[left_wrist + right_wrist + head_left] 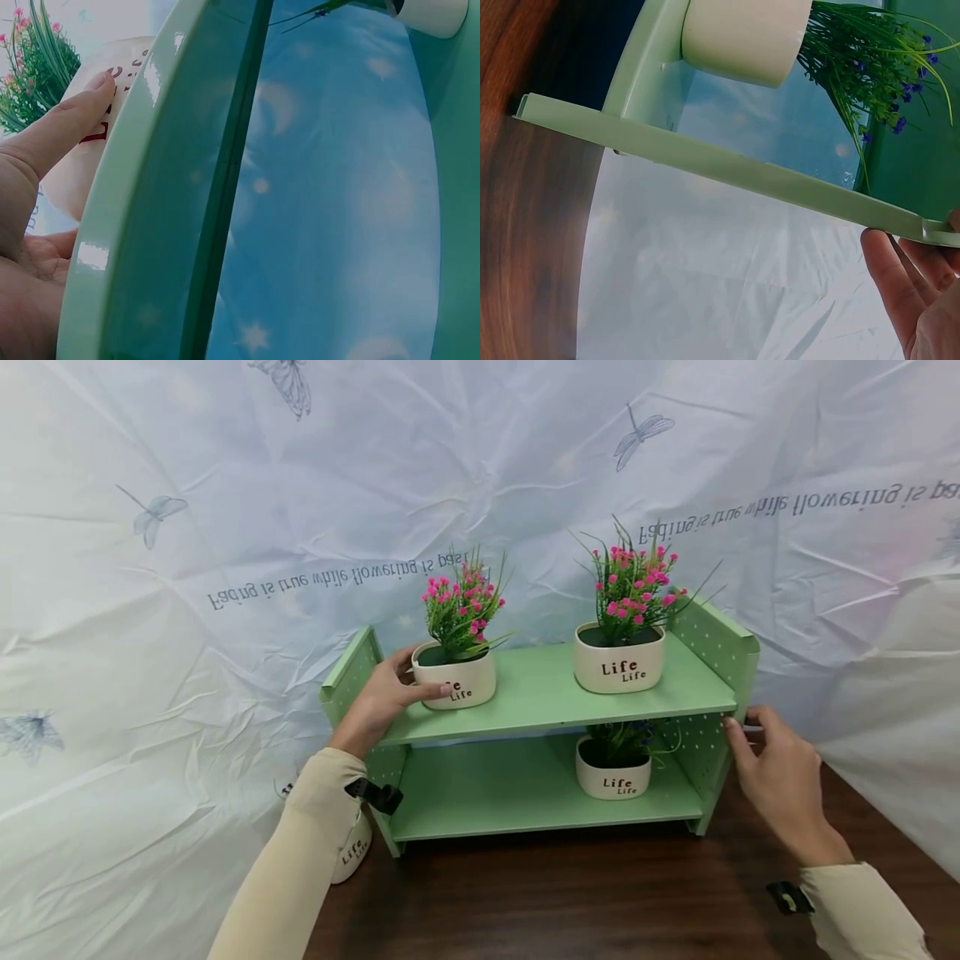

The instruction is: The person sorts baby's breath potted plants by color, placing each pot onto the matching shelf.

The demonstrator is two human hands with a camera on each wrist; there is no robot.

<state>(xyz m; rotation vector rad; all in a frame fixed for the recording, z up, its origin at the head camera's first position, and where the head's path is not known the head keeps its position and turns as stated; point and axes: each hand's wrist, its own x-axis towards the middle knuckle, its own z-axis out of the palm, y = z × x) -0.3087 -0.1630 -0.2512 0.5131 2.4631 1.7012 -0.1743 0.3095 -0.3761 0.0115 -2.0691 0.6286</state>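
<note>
On the upper shelf's left end is a cream flowerpot (pixel 474 681) with artificial pink flowers (pixel 463 600), lettered "Life". My left hand (pixel 384 700) grips it, thumb (pixel 82 109) across the front and the other fingers around the side and back. A second pink-flowered flowerpot (pixel 618 662) stands to the right on that shelf. Below it, on the lower shelf, sits a flowerpot (pixel 613 777) with purple-blue flowers (pixel 901 96). My right hand (pixel 783 777) touches the right side panel (pixel 742 169) of the green two-tier rack (pixel 540 785) with its fingertips.
Another "Life" pot (pixel 356 853) stands on the dark wooden table (pixel 570 893) left of the rack, partly hidden by my left sleeve (pixel 288 852). A pale printed cloth (pixel 480 460) hangs behind and at both sides. Raised panels bound both rack ends.
</note>
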